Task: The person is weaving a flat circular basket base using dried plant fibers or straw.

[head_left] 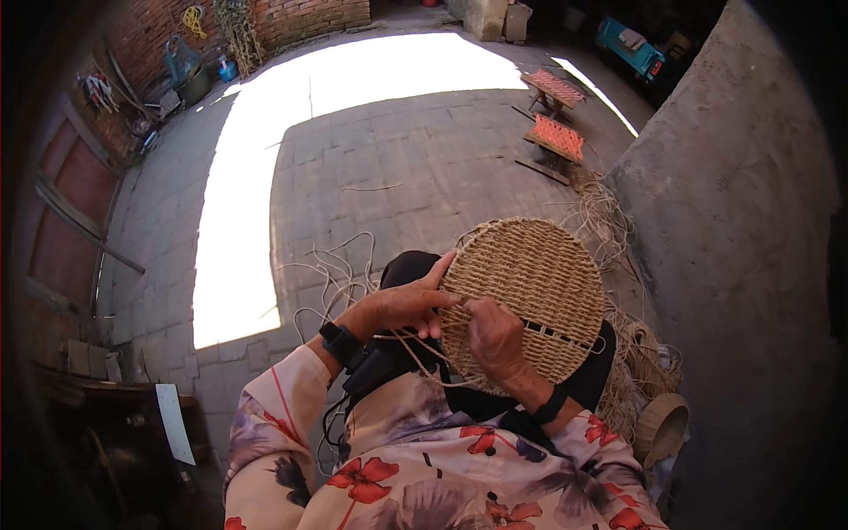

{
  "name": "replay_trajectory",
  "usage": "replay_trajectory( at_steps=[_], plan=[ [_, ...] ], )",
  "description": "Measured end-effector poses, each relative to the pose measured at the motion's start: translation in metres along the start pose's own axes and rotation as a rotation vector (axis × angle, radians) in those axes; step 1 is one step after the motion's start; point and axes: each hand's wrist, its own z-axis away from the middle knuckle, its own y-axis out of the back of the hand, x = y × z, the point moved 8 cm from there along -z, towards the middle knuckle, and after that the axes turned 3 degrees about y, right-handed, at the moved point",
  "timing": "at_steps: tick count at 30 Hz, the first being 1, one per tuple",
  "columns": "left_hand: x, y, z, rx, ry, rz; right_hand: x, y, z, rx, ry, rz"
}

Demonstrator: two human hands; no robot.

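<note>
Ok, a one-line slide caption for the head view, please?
Left hand and right hand close together at a round woven panel, with tangled cord heaped to its right.

Left fingers and right fingers, close together, touch a round woven panel above a grey paved floor

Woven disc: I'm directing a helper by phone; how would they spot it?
From the grey paved floor, look down to the person's dark trousers. A round tan woven disc rests there, at the left hand and right hand. Unlike the loose cords nearby, it is tightly woven, with a dark slit.
</note>
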Motion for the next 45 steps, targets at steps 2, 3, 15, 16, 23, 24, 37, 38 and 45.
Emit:
replay_trajectory(
  at_steps=[2,3,15,16,23,24,37,38,45],
  plan=[
    [0.001,-0.002,0.0,0.024,-0.003,-0.013,-0.002,0.002,-0.001,0.013,0.01,0.0],
    [0.002,-0.004,0.0,0.006,-0.015,0.05,-0.004,0.004,-0.002,0.027,0.023,-0.002],
    [-0.007,-0.005,-0.007,0.049,-0.091,0.25,0.003,0.018,-0.006,-0.123,-0.074,0.179],
    [-0.007,-0.004,-0.006,0.065,-0.09,0.292,0.005,0.018,-0.006,-0.122,-0.076,0.181],
    [-0.016,0.002,-0.008,0.073,-0.061,0.513,0.006,0.017,-0.008,-0.067,-0.062,0.124],
    [-0.017,0.002,-0.01,0.068,-0.086,0.551,0.005,0.019,-0.009,-0.06,-0.067,0.116],
    [-0.017,-0.004,-0.001,0.052,-0.112,0.503,0.003,0.002,-0.041,-0.533,0.058,0.135],
    [-0.018,-0.004,0.0,0.052,-0.111,0.5,-0.001,0.002,-0.047,-0.565,0.1,0.146],
    [0.006,-0.006,0.029,0.403,-0.193,0.048,-0.009,-0.005,-0.044,-0.487,0.181,0.154]
  ],
)
